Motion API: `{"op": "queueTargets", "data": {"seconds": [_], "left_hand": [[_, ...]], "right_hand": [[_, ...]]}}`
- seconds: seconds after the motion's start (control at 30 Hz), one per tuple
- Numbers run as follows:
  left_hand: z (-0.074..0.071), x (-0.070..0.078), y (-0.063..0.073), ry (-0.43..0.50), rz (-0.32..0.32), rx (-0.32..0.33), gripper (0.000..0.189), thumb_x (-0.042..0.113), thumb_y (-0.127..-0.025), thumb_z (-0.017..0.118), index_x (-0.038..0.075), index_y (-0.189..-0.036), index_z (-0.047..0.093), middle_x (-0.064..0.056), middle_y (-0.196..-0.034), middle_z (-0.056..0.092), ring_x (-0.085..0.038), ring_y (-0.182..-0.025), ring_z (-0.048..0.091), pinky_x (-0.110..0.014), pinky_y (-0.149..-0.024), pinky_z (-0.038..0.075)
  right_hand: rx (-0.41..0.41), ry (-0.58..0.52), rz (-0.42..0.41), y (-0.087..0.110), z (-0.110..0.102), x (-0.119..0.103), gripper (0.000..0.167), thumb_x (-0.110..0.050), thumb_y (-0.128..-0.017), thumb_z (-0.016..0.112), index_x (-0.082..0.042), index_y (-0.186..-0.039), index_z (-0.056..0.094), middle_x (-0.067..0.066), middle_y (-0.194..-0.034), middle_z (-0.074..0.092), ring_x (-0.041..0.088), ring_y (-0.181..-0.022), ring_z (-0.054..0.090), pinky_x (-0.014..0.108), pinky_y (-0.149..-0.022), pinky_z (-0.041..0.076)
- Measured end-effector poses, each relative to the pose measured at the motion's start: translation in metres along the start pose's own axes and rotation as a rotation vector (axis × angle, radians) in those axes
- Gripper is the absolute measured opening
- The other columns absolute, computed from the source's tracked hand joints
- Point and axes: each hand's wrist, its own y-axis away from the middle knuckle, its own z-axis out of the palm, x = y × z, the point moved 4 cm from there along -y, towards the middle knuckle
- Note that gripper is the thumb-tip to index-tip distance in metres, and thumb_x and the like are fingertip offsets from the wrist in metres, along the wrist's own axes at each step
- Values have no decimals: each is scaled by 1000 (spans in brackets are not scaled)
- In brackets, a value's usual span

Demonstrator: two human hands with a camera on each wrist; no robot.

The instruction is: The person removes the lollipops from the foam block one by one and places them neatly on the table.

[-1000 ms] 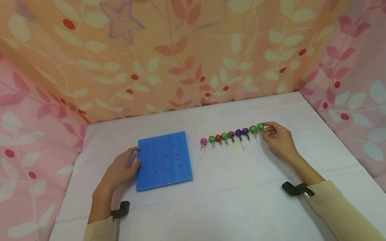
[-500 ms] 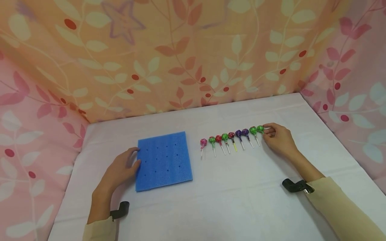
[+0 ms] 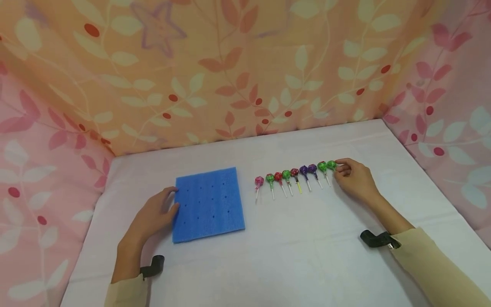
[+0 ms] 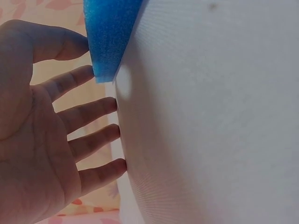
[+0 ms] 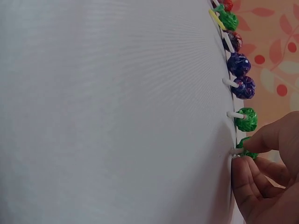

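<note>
In the head view my left hand [image 3: 151,215] lies at the left edge of a square blue foam board [image 3: 209,207] dotted with small holes. The left wrist view has its thumb and index fingertip touching the corner of the foam, the other fingers spread with tips on the cloth. Far to the right, my right hand [image 3: 356,180] pinches the last lollipop of a row, one in a green wrapper [image 3: 331,165]. Its stick is mostly hidden by the fingers. Another green lollipop [image 5: 246,119] lies just beside it.
The row runs left through two purple lollipops [image 3: 308,169], then red and green ones, to a pink lollipop [image 3: 259,181]. White cloth [image 3: 291,256] covers the table. Floral curtains [image 3: 230,76] stand along the back and both sides.
Both hands, the foam board and the lollipops keep practically the same places. Only a slight shift of the head view shows.
</note>
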Motion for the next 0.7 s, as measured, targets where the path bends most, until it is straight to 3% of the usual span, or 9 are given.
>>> {"op": "queueTargets", "data": {"seconds": [0.1, 0.33, 0.5, 0.7], "left_hand": [[-1, 0, -1, 13, 8, -2, 61, 32, -106, 59, 10, -159, 39, -28, -164, 43, -53, -152, 39, -74, -121, 34], [-1, -1, -2, 27, 11, -1, 60, 34, -108, 56, 9, -159, 38, -29, -163, 44, -52, -151, 41, -74, -121, 35], [-1, 0, -4, 29, -12, -7, 63, 38, -109, 54, 11, -162, 34, -28, -166, 40, -53, -153, 38, -74, -122, 33], [-8, -1, -1, 13, 12, 55, 64, 37, -107, 56, 11, -162, 35, -29, -165, 41, -53, -152, 38, -74, -122, 33]], "right_hand": [[-3, -3, 16, 1, -1, 1, 37, -13, -97, 68, 3, -130, 68, 23, -105, 77, 3, -80, 63, 3, -67, 42], [6, -23, 5, 4, -6, 6, 39, -18, -99, 66, 4, -132, 67, 24, -106, 77, -16, -77, 54, 0, -70, 41], [1, -19, -9, 9, -13, 12, 40, -23, -101, 68, 1, -133, 67, 24, -108, 76, -20, -78, 52, -1, -71, 42], [11, -31, -86, 14, -20, 14, 38, -19, -102, 68, 2, -133, 66, 24, -108, 74, -22, -83, 50, -4, -75, 43]]}}
